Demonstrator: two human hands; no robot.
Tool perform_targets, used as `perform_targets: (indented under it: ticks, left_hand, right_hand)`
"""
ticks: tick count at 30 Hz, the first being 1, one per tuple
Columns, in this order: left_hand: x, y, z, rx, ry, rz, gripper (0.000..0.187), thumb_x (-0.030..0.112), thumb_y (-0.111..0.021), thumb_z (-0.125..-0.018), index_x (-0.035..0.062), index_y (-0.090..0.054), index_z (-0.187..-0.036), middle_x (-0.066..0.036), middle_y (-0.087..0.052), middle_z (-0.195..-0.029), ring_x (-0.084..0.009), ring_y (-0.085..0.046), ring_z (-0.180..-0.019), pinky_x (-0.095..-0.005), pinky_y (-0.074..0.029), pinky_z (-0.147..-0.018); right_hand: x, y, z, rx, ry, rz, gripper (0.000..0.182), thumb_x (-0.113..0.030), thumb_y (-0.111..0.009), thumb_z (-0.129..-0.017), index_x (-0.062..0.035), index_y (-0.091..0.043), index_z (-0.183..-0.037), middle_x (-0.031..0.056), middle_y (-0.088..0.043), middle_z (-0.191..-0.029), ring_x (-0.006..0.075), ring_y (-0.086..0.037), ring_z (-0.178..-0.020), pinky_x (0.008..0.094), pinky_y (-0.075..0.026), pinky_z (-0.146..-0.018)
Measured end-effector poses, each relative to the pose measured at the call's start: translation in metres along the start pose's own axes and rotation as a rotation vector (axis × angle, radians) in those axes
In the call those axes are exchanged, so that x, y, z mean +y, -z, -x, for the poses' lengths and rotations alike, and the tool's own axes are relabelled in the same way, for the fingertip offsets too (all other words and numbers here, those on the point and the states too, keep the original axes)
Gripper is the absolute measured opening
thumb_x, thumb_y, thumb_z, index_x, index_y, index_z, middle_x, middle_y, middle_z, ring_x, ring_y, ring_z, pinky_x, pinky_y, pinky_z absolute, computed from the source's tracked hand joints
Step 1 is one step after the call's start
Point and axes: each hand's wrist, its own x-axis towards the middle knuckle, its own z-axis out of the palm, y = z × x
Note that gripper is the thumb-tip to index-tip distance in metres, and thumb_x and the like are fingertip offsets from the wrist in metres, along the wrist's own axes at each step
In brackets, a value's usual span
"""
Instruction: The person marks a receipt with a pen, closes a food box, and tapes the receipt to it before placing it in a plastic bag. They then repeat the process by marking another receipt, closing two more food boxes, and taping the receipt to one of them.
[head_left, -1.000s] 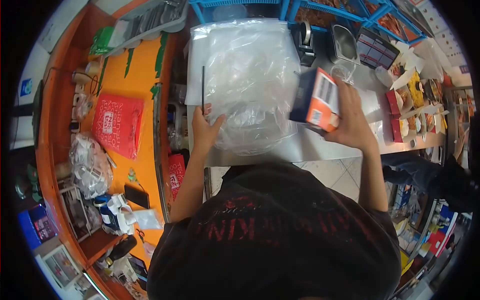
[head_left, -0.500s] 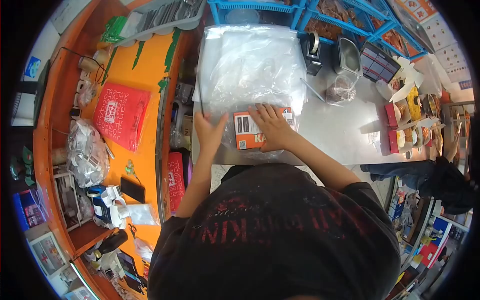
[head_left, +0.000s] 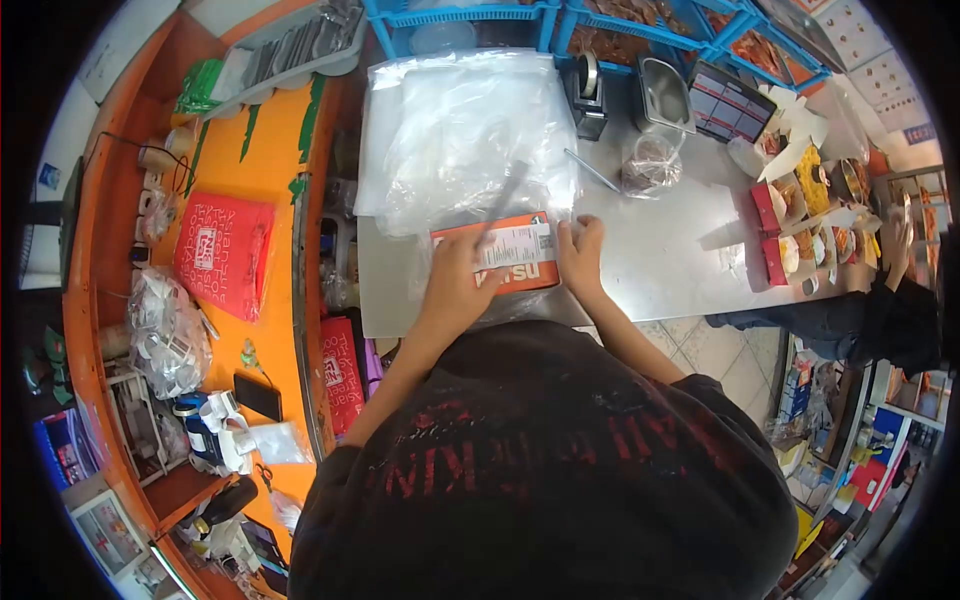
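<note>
An orange box (head_left: 517,278) with a white printed label (head_left: 518,247) lies at the front of the steel table, with clear plastic around its edges. My left hand (head_left: 458,285) rests over the left side of the box, fingers closed. From its fingers a thin grey stick (head_left: 508,195), smeared by motion, points up and away over the clear bags. At the box's right edge is my right hand (head_left: 585,255), fingers curled and thumb near the index finger; what it grips is hidden. A stack of clear plastic bags (head_left: 460,130) lies just behind the box.
Right of the bags stand a black tape dispenser (head_left: 588,100), a metal container (head_left: 665,95), a tablet (head_left: 730,102) and a bagged item (head_left: 650,168). Open food boxes (head_left: 775,245) line the right end. Another person (head_left: 880,330) stands there. An orange counter (head_left: 260,150) runs along the left.
My left hand has come from the left edge onto the box, with the grey stick. My right hand has slid off the top to its right edge. The box appears turned round.
</note>
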Motion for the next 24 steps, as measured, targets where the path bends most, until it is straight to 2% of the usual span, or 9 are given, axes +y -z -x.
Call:
perform_targets:
  ticks: [2, 6, 11, 12, 14, 17, 19, 22, 24]
  left_hand:
    - [-0.015, -0.022, -0.005, -0.168, -0.132, -0.233, 0.051, 0.017, -0.075, -0.068, 0.0021, -0.048, -0.109, -0.014, -0.054, -0.1, -0.0311, -0.05, -0.099, -0.0398, -0.04, -0.084]
    - [-0.024, -0.026, -0.006, -0.187, -0.147, -0.239, 0.056, 0.02, -0.076, -0.067, 0.0026, -0.047, -0.112, -0.016, -0.053, -0.109, -0.0345, -0.045, -0.108, -0.0418, -0.036, -0.091]
    - [-0.021, -0.012, -0.002, -0.274, -0.116, -0.241, 0.058, 0.019, -0.076, -0.065, 0.0026, -0.046, -0.112, -0.018, -0.052, -0.109, -0.0355, -0.049, -0.104, -0.0428, -0.036, -0.091]
    - [-0.016, -0.005, 0.001, -0.272, -0.114, -0.247, 0.058, 0.019, -0.076, -0.065, 0.0026, -0.046, -0.112, -0.018, -0.052, -0.109, -0.0355, -0.049, -0.104, -0.0428, -0.036, -0.091]
    - [-0.002, 0.013, 0.006, 0.358, -0.169, -0.512, 0.057, 0.017, -0.076, -0.065, -0.0002, -0.044, -0.109, -0.019, -0.054, -0.101, -0.0338, -0.054, -0.092, -0.04, -0.041, -0.084]
    - [-0.082, 0.032, 0.009, 0.226, 0.31, -0.101, 0.052, 0.015, -0.076, -0.065, -0.0021, -0.043, -0.101, -0.017, -0.054, -0.09, -0.0293, -0.056, -0.083, -0.0378, -0.043, -0.075]
    - [-0.065, 0.072, -0.002, 0.154, 0.33, -0.045, 0.05, 0.015, -0.076, -0.065, -0.002, -0.042, -0.098, -0.016, -0.054, -0.088, -0.0261, -0.055, -0.08, -0.0368, -0.044, -0.072]
    - [0.019, 0.118, -0.011, 0.171, 0.128, -0.42, 0.037, 0.015, -0.071, -0.073, -0.0006, -0.041, -0.087, -0.013, -0.053, -0.082, -0.0173, -0.054, -0.073, -0.0341, -0.044, -0.063]
    - [0.078, 0.132, -0.018, 0.111, 0.19, -0.253, 0.031, 0.016, -0.067, -0.077, -0.0006, -0.043, -0.086, -0.012, -0.052, -0.077, -0.0177, -0.054, -0.071, -0.0334, -0.044, -0.062]
  right_hand:
    - [0.044, -0.02, 0.008, -0.3, -0.59, -0.378, 0.039, -0.02, -0.064, -0.079, 0.0041, -0.052, -0.108, 0.0217, -0.056, -0.107, 0.0286, -0.055, -0.091, 0.0377, -0.044, -0.078]
    - [-0.021, 0.066, -0.042, -0.659, -0.75, -0.447, 0.033, -0.019, -0.065, -0.079, 0.0027, -0.053, -0.101, 0.0174, -0.059, -0.098, 0.0229, -0.056, -0.08, 0.0321, -0.045, -0.068]
    - [-0.028, 0.08, -0.044, -0.345, -0.156, -0.249, 0.041, -0.018, -0.07, -0.078, 0.0043, -0.052, -0.108, 0.0115, -0.056, -0.098, 0.0156, -0.054, -0.08, 0.023, -0.046, -0.065]
    - [-0.03, 0.074, -0.045, -0.347, -0.155, -0.255, 0.041, -0.018, -0.07, -0.078, 0.0043, -0.052, -0.108, 0.0115, -0.056, -0.098, 0.0156, -0.054, -0.08, 0.023, -0.046, -0.065]
    - [-0.032, 0.056, -0.052, -0.562, -0.451, -0.26, 0.058, -0.025, -0.073, -0.073, 0.004, -0.048, -0.116, 0.0191, -0.058, -0.109, 0.0229, -0.056, -0.081, 0.0307, -0.046, -0.069]
    - [-0.018, 0.042, -0.061, -0.606, -0.326, -0.343, 0.062, -0.026, -0.074, -0.07, -0.0019, -0.047, -0.12, 0.0211, -0.055, -0.114, 0.0272, -0.057, -0.088, 0.0324, -0.047, -0.075]
    - [-0.039, 0.057, -0.073, -0.627, -0.277, -0.358, 0.065, -0.026, -0.074, -0.068, -0.0038, -0.046, -0.122, 0.022, -0.053, -0.116, 0.0286, -0.056, -0.092, 0.0339, -0.048, -0.078]
    - [-0.057, 0.098, -0.077, -0.369, 0.073, -0.117, 0.065, -0.026, -0.074, -0.067, -0.0042, -0.047, -0.123, 0.0241, -0.051, -0.116, 0.0304, -0.054, -0.096, 0.0383, -0.047, -0.079]
    - [-0.033, 0.113, -0.1, 0.172, 0.284, 0.391, 0.066, -0.028, -0.075, -0.066, -0.0045, -0.048, -0.122, 0.0226, -0.051, -0.113, 0.0337, -0.05, -0.102, 0.0419, -0.044, -0.085]
